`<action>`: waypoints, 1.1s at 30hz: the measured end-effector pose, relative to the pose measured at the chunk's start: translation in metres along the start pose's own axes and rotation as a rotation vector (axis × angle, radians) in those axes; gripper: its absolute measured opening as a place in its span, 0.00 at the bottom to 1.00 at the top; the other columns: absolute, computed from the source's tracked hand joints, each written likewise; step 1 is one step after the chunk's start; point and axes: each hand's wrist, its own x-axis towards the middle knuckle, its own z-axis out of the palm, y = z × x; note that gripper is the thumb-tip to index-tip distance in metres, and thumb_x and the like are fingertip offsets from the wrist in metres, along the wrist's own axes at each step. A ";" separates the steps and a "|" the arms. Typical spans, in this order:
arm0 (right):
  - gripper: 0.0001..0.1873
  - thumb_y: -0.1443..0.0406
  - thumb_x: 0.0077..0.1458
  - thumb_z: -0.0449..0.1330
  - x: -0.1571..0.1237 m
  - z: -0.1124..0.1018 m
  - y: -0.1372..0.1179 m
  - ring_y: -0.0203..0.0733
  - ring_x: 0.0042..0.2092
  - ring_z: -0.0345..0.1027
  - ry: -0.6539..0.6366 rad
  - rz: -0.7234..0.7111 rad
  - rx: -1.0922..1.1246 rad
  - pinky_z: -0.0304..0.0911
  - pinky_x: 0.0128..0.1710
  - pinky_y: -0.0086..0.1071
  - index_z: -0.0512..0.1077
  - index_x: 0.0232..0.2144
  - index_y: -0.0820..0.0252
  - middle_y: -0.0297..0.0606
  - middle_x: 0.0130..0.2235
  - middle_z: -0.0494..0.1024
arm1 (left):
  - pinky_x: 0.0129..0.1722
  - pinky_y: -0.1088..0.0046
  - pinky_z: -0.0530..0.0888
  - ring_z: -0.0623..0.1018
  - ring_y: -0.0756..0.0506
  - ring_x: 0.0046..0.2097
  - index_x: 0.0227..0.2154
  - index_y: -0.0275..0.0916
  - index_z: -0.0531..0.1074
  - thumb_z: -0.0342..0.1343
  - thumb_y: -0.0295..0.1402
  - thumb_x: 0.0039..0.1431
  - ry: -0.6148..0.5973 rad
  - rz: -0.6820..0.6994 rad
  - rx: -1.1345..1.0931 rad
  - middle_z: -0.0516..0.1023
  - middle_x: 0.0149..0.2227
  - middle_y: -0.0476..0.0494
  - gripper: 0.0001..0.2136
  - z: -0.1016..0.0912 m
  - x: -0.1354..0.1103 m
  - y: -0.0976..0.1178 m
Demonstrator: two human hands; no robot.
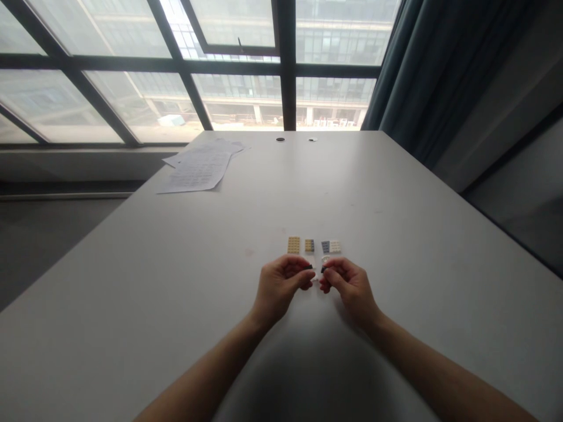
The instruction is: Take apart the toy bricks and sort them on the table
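My left hand (284, 280) pinches a small dark brick (309, 267) between thumb and fingers. Facing it across a narrow gap, my right hand (346, 281) is closed on another small dark brick (324, 269), mostly covered by the fingertips. Just beyond the hands lie a tan studded plate (294, 245), a tan and grey studded piece (309, 245) and a grey and white studded piece (331, 247). Small white pieces (325, 258) show between and behind the fingers, partly hidden.
The white table (132, 281) stretches away to a large dark-framed window (288, 70). Printed papers (197, 167) lie at its far left. Two round cable holes (280, 139) sit near the far edge. A dark blue curtain (422, 76) hangs on the right.
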 end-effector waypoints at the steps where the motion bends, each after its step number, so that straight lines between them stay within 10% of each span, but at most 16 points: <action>1: 0.11 0.59 0.49 0.66 0.000 0.000 0.000 0.36 0.25 0.71 -0.005 0.001 0.004 0.68 0.27 0.32 0.71 0.32 0.59 0.33 0.25 0.77 | 0.22 0.76 0.75 0.76 0.50 0.21 0.28 0.35 0.73 0.68 0.32 0.42 0.001 0.000 0.006 0.76 0.20 0.50 0.11 0.000 0.000 0.000; 17: 0.08 0.64 0.45 0.67 0.000 -0.001 0.000 0.35 0.28 0.70 -0.015 -0.043 0.006 0.68 0.31 0.31 0.72 0.29 0.58 0.31 0.27 0.75 | 0.39 0.70 0.78 0.79 0.46 0.35 0.24 0.36 0.75 0.66 0.30 0.46 -0.086 0.174 0.064 0.78 0.33 0.43 0.06 0.004 -0.006 -0.001; 33: 0.09 0.66 0.46 0.67 -0.004 0.002 0.000 0.34 0.29 0.71 -0.035 -0.076 -0.034 0.70 0.32 0.30 0.73 0.32 0.58 0.32 0.29 0.77 | 0.35 0.76 0.75 0.77 0.49 0.33 0.25 0.36 0.72 0.64 0.26 0.49 -0.017 0.302 0.215 0.78 0.29 0.46 0.05 0.003 -0.009 -0.005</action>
